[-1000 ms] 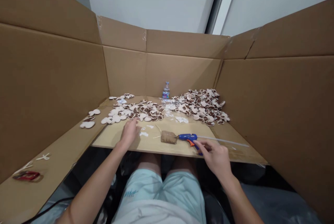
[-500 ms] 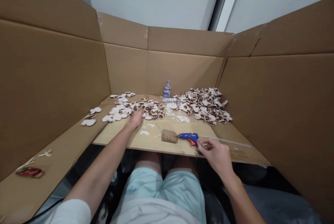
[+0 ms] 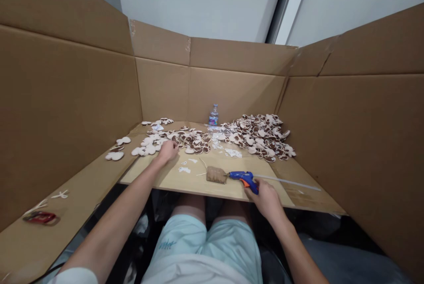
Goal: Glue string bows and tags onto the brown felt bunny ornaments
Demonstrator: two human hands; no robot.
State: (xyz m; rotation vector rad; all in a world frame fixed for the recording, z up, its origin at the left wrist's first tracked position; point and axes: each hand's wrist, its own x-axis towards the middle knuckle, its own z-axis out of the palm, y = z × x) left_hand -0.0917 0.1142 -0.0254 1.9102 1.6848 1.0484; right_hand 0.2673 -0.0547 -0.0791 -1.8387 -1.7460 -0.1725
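Note:
My right hand (image 3: 267, 196) is closed round the handle of a blue hot glue gun (image 3: 241, 175) with an orange trigger. The gun lies on the board with its nozzle against a brown wrapped block (image 3: 216, 175), and a long pale glue stick (image 3: 286, 181) runs out behind it. At the near edge of a spread of brown and white felt pieces (image 3: 195, 139) with cream cords is my left hand (image 3: 168, 150). Its fingers are pinched together; what they hold, if anything, is hidden. Small white paper cut-outs (image 3: 184, 170) lie just right of it.
A large heap of similar felt pieces (image 3: 261, 136) fills the back right, beside a plastic bottle (image 3: 213, 115). Cardboard walls (image 3: 212, 85) enclose the wooden board (image 3: 165, 178). Red-handled snips (image 3: 41, 217) and a cord bow (image 3: 60, 194) lie on the left cardboard flap.
My right hand has gone from fingertips at the glue gun's handle to a fuller grip. My left hand has drawn slightly left and back from the felt pieces.

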